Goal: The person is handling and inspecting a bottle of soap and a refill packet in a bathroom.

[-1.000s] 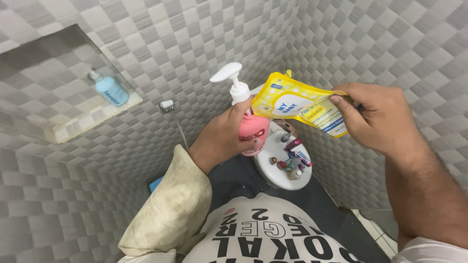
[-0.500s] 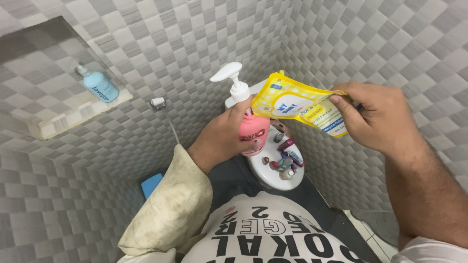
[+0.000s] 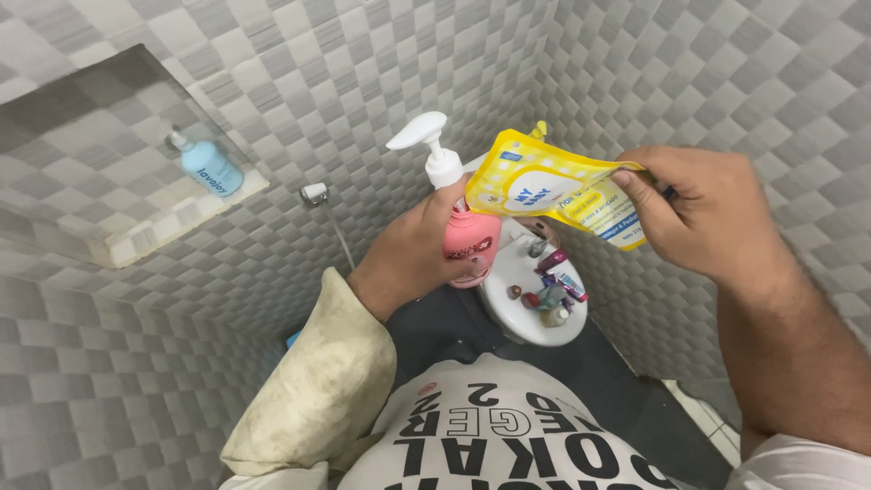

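Note:
My left hand grips a pink pump bottle with a white pump head, held upright at mid-frame. My right hand pinches a yellow refill pouch by its right end and holds it tilted. The pouch's left corner lies over the bottle's neck, just right of the pump stem. Whether the pouch is open cannot be seen.
A white toilet stands below the hands, with several small items resting on its top. A blue bottle stands in a tiled wall niche at the left. A wall tap with a thin hose sticks out nearby. Checkered grey tiles cover both walls.
The view swayed left and back. Both hands kept their hold; the pouch and bottle rose slightly and the pouch corner stays at the bottle's neck.

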